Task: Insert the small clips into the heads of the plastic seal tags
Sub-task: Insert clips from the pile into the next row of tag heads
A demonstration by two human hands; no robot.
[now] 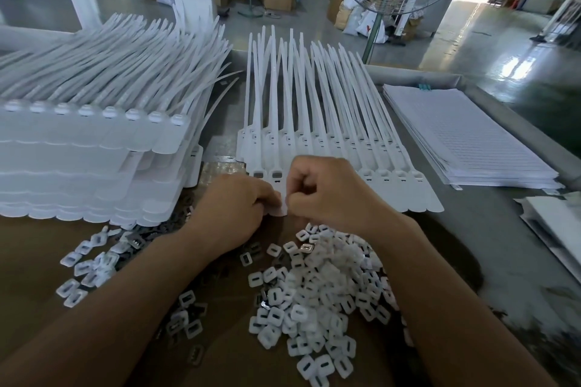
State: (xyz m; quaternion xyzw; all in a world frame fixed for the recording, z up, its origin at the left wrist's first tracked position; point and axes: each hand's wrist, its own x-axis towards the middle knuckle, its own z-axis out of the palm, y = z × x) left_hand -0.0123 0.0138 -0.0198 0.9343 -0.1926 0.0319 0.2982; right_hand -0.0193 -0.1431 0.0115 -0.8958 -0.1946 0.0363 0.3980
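Both grips meet over one seal tag (278, 198) in the row of tags (317, 135) fanned out just beyond them: the left grip (239, 207) is narrow, fingers curled and pinching the lower end of that tag's flag, while the right grip (330, 195) is curled tight against the same flag, and I cannot tell whether it has a clip inside it. The loose clips (314, 292) lie heaped on the desk (503, 254) just behind the right grip, toward the person, with a thinner scatter behind the left one. Two heads directly ahead of the grips look filled, the heads off to the right of the right grip look empty, so the work seems to run rightward. To do this step well, pin the flag flat with the left grip so the head cannot rock, turn the clip slot-up, square it over the opening and press straight down until flush; a tilted clip will likely jam. The tall stack of tags (94, 151) stands clear to the left
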